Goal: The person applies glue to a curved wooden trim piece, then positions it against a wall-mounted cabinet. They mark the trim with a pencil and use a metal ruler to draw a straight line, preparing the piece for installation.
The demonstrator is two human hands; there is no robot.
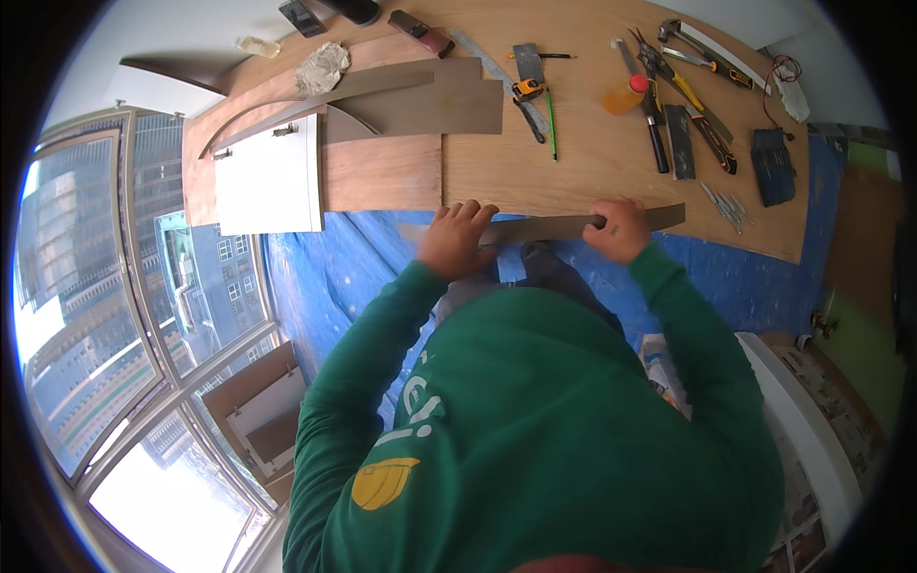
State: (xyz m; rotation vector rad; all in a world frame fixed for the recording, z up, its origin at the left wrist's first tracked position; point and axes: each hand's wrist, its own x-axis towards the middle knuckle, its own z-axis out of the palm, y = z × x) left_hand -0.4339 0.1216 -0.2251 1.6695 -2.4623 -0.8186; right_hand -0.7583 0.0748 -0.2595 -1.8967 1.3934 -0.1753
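Note:
A long, thin grey-brown strip [544,229] spans between my hands, just off the near edge of the wooden worktable and above the blue sheet. My left hand [455,241] is closed over its left part, knuckles up, with a short end showing past it. Farther right, my right hand [619,229] grips the same strip, and its right end sticks out over the table edge. Something small and dark shows at the right thumb; what it is I cannot make out. Nearest the left hand lies a white hinged panel [272,181].
Brown sheets [458,105] and a curved strip lie on the worktable [382,177]. Beyond are a tape measure [526,90], a green pencil [552,124] and a red-capped bottle [626,94]. Pliers, a hammer [707,53] and several tools crowd the right. Windows [86,286] stand left.

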